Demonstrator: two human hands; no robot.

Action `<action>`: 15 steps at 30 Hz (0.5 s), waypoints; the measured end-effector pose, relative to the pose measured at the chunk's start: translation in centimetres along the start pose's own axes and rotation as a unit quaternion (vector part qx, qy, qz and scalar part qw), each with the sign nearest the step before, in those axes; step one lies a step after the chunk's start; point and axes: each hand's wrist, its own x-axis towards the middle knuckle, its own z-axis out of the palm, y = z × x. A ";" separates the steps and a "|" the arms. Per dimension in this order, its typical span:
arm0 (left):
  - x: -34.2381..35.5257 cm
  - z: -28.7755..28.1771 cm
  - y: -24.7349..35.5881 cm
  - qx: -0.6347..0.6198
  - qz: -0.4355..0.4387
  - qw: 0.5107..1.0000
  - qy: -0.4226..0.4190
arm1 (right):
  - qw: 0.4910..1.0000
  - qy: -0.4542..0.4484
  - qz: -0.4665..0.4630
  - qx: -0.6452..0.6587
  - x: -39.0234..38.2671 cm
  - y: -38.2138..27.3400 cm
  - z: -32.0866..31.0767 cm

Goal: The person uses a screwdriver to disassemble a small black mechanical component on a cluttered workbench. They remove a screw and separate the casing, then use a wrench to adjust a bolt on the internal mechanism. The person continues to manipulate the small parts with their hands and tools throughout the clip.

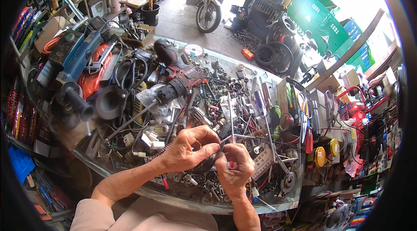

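Just over the near edge of the cluttered bench, my left hand (pixel 186 149) pinches a thin black strip (pixel 222 145) between thumb and forefinger. My right hand (pixel 235 166) grips the same strip from the other side, fingers curled in, so the hands almost meet. A black rounded loop (pixel 203 166) shows below and between them, partly covered by my left hand; whether it joins the strip I cannot tell. Around both hands lie loose screws, small metal parts, white plastic connectors (pixel 157 145) and a coil spring (pixel 160 150).
A red and black cordless drill (pixel 182 79) lies beyond my hands. Left of it are a blue power tool (pixel 80 59) and a wire cup brush (pixel 110 103). Pliers and screwdrivers (pixel 306 122) stand at the right. Past the bench, a motorcycle (pixel 210 3) is parked.
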 end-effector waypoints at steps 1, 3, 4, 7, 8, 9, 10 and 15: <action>0.0 0.0 0.0 0.017 -0.003 1.000 -0.003 | 1.000 -0.003 0.001 -0.001 0.0 0.0 0.0; 0.0 -0.1 0.0 0.049 -0.008 0.999 -0.007 | 1.000 -0.004 -0.008 -0.002 0.0 -0.1 0.0; 0.0 -0.2 -0.1 0.058 -0.012 0.998 -0.012 | 1.000 -0.005 -0.013 -0.003 0.1 -0.2 -0.1; 0.0 -0.3 -0.1 0.097 0.006 0.995 -0.009 | 1.000 0.001 -0.018 -0.004 0.1 -0.4 0.0; 0.0 -0.1 -0.1 0.116 0.031 0.993 0.003 | 1.000 0.001 -0.017 -0.004 0.1 -0.3 0.0; 0.0 0.1 0.0 0.134 0.056 0.989 0.015 | 1.000 0.000 -0.016 -0.003 0.1 -0.2 0.0; -0.1 0.2 0.1 0.082 0.028 0.996 0.014 | 1.000 0.000 -0.015 -0.003 0.1 -0.2 0.0; 0.0 0.0 0.3 -0.014 -0.029 0.999 -0.006 | 1.000 0.009 -0.015 -0.002 0.1 -0.3 0.0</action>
